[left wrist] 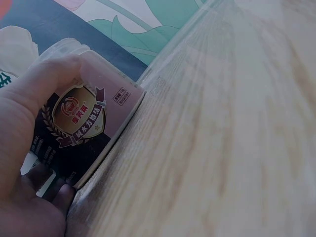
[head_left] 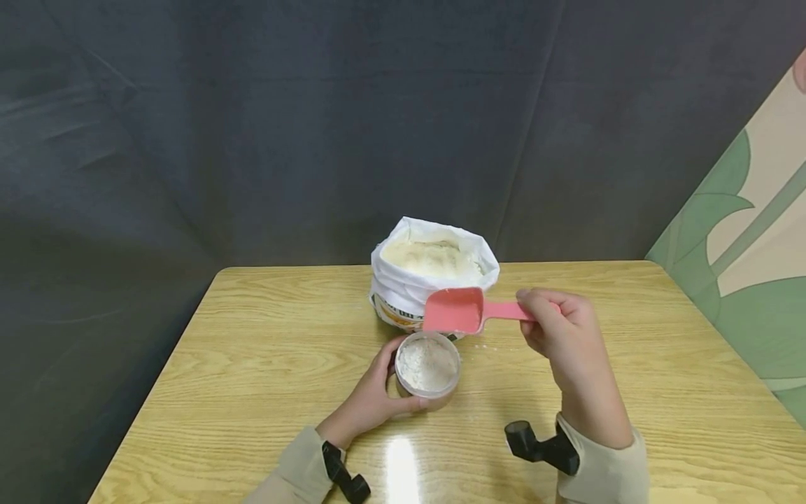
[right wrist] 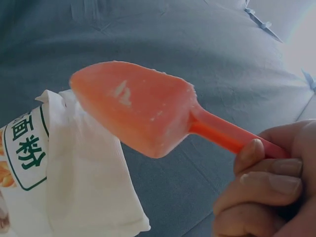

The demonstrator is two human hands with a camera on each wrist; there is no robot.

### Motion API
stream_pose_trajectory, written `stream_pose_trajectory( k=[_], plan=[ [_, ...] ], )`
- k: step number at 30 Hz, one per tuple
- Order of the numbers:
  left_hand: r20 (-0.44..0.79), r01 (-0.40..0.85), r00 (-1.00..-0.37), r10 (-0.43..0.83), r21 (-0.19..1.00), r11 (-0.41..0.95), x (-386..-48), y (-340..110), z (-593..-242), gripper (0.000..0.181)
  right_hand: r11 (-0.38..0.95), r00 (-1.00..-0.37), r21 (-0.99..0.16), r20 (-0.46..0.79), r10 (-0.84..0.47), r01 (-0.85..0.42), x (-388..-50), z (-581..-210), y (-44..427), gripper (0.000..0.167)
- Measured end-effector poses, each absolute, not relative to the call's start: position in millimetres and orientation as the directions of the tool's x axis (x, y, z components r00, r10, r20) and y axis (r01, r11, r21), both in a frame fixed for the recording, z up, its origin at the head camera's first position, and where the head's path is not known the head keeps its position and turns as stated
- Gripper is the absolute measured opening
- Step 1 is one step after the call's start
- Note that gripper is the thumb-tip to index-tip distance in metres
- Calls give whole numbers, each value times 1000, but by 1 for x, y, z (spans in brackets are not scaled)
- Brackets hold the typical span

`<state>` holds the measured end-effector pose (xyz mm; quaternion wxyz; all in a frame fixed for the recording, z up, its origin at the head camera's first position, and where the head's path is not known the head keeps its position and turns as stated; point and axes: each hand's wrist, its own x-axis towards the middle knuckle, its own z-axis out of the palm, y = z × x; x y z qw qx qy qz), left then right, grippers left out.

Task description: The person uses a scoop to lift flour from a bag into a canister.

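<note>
My right hand [head_left: 563,332] grips the handle of a pink scoop [head_left: 455,310], held in the air just beyond and above a round plastic tub. Traces of white powder cling to the scoop's underside in the right wrist view. White powder lies inside the tub [head_left: 428,364], which stands on the table. Around the tub's side curl the thumb and fingers of my left hand [head_left: 371,395]. The tub carries a dark and pink printed label [left wrist: 81,116]. Behind it stands a white bag [head_left: 403,280] with its top rolled down, full of pale flour [head_left: 434,257].
The wooden table [head_left: 264,350] holds a few white specks near the bag's base. A dark curtain [head_left: 346,126] hangs behind the table's far edge. To the right is a panel [head_left: 749,231] with green leaf patterns.
</note>
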<state>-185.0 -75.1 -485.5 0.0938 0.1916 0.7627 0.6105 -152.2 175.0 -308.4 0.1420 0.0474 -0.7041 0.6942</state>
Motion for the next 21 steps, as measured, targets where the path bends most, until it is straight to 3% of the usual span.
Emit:
stream_pose_trajectory(
  k=[6,13,21],
  plan=[
    [93,178,-913,398,967,184,-186,-76,-485,104,-61,-923,-930,350,161,-364,-153,-308,170,46],
    [91,176,-915,393,966,187,-188,-76,-490,103,-194,-885,-882,369,285,-430,-154,-308,162,44],
    [84,172,-914,396,966,191,-188,-75,-491,105,-167,-868,-904,308,389,-395,-166,-308,159,42]
  ],
)
